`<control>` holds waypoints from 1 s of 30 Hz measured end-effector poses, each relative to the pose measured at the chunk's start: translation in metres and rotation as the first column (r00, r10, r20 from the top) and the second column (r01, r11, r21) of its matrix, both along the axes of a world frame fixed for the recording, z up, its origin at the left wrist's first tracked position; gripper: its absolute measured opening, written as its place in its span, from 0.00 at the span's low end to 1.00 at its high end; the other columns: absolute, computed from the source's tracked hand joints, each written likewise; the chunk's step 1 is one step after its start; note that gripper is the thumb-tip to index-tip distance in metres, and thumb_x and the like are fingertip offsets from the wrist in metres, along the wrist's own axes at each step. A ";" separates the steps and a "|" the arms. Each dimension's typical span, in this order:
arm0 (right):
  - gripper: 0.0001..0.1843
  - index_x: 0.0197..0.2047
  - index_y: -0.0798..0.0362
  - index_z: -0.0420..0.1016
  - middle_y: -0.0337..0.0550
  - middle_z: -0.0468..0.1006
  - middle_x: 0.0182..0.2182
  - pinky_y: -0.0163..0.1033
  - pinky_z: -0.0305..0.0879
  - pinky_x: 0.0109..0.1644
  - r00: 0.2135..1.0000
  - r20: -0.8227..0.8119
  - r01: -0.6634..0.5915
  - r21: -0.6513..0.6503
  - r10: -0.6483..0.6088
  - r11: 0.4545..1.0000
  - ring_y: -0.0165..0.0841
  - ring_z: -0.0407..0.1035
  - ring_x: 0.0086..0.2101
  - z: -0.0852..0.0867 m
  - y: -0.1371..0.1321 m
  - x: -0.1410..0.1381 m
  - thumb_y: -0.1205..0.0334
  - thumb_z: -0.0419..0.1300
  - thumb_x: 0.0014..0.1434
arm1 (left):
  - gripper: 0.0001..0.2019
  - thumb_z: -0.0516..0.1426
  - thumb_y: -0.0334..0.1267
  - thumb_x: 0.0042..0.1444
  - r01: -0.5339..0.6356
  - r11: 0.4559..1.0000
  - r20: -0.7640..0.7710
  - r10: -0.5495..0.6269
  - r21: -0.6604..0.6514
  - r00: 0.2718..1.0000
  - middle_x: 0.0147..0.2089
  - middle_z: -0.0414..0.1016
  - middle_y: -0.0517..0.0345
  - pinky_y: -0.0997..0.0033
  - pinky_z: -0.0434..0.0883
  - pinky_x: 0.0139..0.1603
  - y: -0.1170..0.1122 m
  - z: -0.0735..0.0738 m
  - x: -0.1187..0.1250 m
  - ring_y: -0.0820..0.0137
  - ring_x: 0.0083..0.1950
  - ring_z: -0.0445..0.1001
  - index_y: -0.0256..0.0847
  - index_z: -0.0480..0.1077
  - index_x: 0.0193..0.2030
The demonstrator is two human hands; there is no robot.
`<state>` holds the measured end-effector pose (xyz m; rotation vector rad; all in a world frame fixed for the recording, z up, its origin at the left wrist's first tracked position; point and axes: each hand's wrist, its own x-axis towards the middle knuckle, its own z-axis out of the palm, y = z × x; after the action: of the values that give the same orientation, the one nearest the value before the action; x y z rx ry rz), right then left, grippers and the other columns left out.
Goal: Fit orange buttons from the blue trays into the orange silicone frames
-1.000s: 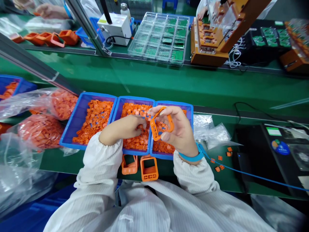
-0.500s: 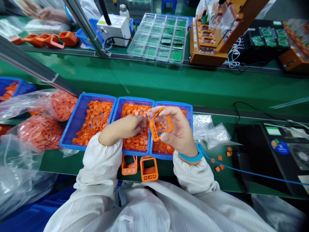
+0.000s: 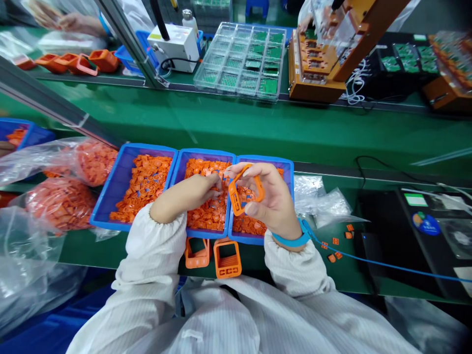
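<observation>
My right hand [image 3: 275, 196] holds a squarish orange plastic frame [image 3: 236, 200] by its edges, tilted above the right blue bin [image 3: 291, 169]. My left hand [image 3: 197, 191] reaches over the middle blue bin [image 3: 179, 160], its fingers bent and pressed together near the small orange plastic pieces [image 3: 208, 216] there. Whatever lies between those fingertips is hidden. A third blue bin [image 3: 106, 196] of small orange pieces [image 3: 143, 182] stands to the left. Close to my body are two stacks of orange frames, a left stack [image 3: 197, 263] and a right stack [image 3: 228, 272].
Plastic bags of orange pieces [image 3: 61, 204] lie left of the bins. Clear bags [image 3: 332, 206], several loose orange bits [image 3: 335, 241] and a black device [image 3: 409, 246] are to the right. A blue cord [image 3: 368, 262] runs from my right wristband. Behind stands a clear tray of green boards [image 3: 241, 61].
My left fingers have shifted slightly within the middle bin. My right hand keeps the orange frame in nearly the same place. A dark shape has come in at the far-left bin.
</observation>
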<state>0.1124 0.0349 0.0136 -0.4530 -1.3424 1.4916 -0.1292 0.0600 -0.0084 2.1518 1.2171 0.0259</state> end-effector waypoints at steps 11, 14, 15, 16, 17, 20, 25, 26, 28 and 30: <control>0.25 0.55 0.43 0.71 0.47 0.78 0.59 0.58 0.69 0.69 1.000 0.024 0.015 0.006 -0.015 1.000 0.43 0.73 0.62 0.004 -0.001 0.001 0.49 0.74 0.60 | 0.05 0.61 0.34 0.65 0.047 0.992 0.114 -0.061 0.121 0.992 0.42 0.85 0.55 0.69 0.73 0.51 0.005 0.006 0.001 0.65 0.44 0.82 0.41 0.79 0.41; 0.24 0.55 0.43 0.71 0.46 0.78 0.59 0.56 0.70 0.69 1.000 0.012 0.007 0.007 -0.007 1.000 0.42 0.73 0.62 0.004 -0.001 0.001 0.51 0.74 0.61 | 0.03 0.62 0.34 0.64 0.005 0.993 0.053 -0.011 0.119 0.999 0.39 0.85 0.56 0.71 0.71 0.43 0.004 0.007 0.001 0.67 0.38 0.81 0.40 0.78 0.39; 0.23 0.56 0.42 0.71 0.46 0.78 0.59 0.56 0.69 0.69 1.000 0.005 0.005 0.012 -0.005 1.000 0.42 0.73 0.63 0.003 -0.001 0.001 0.52 0.73 0.61 | 0.03 0.62 0.34 0.63 -0.005 0.994 0.034 0.001 0.114 0.999 0.38 0.85 0.56 0.71 0.71 0.41 0.004 0.006 0.002 0.68 0.36 0.80 0.40 0.77 0.38; 0.23 0.56 0.42 0.71 0.45 0.78 0.59 0.55 0.69 0.70 1.000 0.001 0.007 0.019 -0.007 1.000 0.42 0.73 0.63 0.003 -0.001 0.001 0.53 0.73 0.61 | 0.03 0.62 0.34 0.63 -0.007 0.994 0.019 0.005 0.106 1.000 0.37 0.84 0.56 0.71 0.70 0.40 0.005 0.004 0.002 0.68 0.35 0.80 0.40 0.77 0.38; 0.23 0.56 0.42 0.71 0.45 0.78 0.59 0.55 0.69 0.70 1.000 0.002 0.010 0.025 -0.010 1.000 0.42 0.73 0.63 0.003 -0.001 0.001 0.53 0.73 0.61 | 0.03 0.62 0.34 0.63 -0.001 0.995 0.013 -0.001 0.099 1.000 0.37 0.84 0.56 0.71 0.70 0.40 0.005 0.002 0.002 0.68 0.35 0.79 0.40 0.77 0.38; 0.24 0.56 0.43 0.71 0.46 0.79 0.59 0.56 0.69 0.70 1.000 0.022 0.012 0.025 -0.013 1.000 0.42 0.73 0.63 0.003 0.000 0.001 0.51 0.73 0.61 | 0.04 0.60 0.32 0.63 0.046 0.993 0.028 -0.049 0.112 0.998 0.41 0.84 0.54 0.69 0.72 0.46 0.005 -0.003 0.003 0.65 0.42 0.80 0.40 0.77 0.38; 0.24 0.56 0.43 0.70 0.46 0.79 0.58 0.56 0.70 0.69 0.999 0.034 0.021 0.029 -0.022 0.999 0.43 0.73 0.62 0.003 0.000 0.001 0.49 0.73 0.61 | 0.06 0.58 0.32 0.64 0.073 0.991 0.042 -0.078 0.111 0.996 0.40 0.82 0.52 0.66 0.73 0.48 0.002 -0.002 0.007 0.64 0.42 0.79 0.40 0.77 0.37; 0.24 0.56 0.43 0.71 0.46 0.79 0.58 0.55 0.70 0.69 0.999 0.035 0.022 0.028 -0.023 0.999 0.43 0.73 0.62 0.003 0.001 0.001 0.49 0.73 0.61 | 0.06 0.58 0.32 0.65 0.075 0.992 0.042 -0.079 0.101 0.996 0.39 0.81 0.52 0.66 0.73 0.47 0.002 0.000 0.008 0.64 0.40 0.79 0.40 0.77 0.37; 0.24 0.56 0.42 0.71 0.46 0.79 0.58 0.55 0.71 0.68 0.999 0.038 0.020 0.019 -0.020 1.000 0.43 0.74 0.62 0.002 0.001 0.002 0.49 0.73 0.61 | 0.06 0.58 0.32 0.65 0.081 0.993 0.043 -0.085 0.089 0.995 0.38 0.81 0.52 0.66 0.73 0.47 0.002 0.002 0.010 0.64 0.40 0.79 0.40 0.76 0.37; 0.24 0.55 0.43 0.71 0.46 0.79 0.57 0.55 0.71 0.68 0.999 0.036 0.022 0.019 -0.022 1.000 0.42 0.74 0.61 0.002 0.001 0.002 0.49 0.73 0.61 | 0.06 0.57 0.32 0.65 0.073 0.993 0.043 -0.077 0.087 0.996 0.41 0.82 0.51 0.65 0.73 0.48 0.002 0.006 0.010 0.63 0.43 0.79 0.39 0.75 0.37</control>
<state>0.1143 0.0358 0.0156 -0.4836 -1.3750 1.4577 -0.1194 0.0617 -0.0028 2.2569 1.1261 0.0968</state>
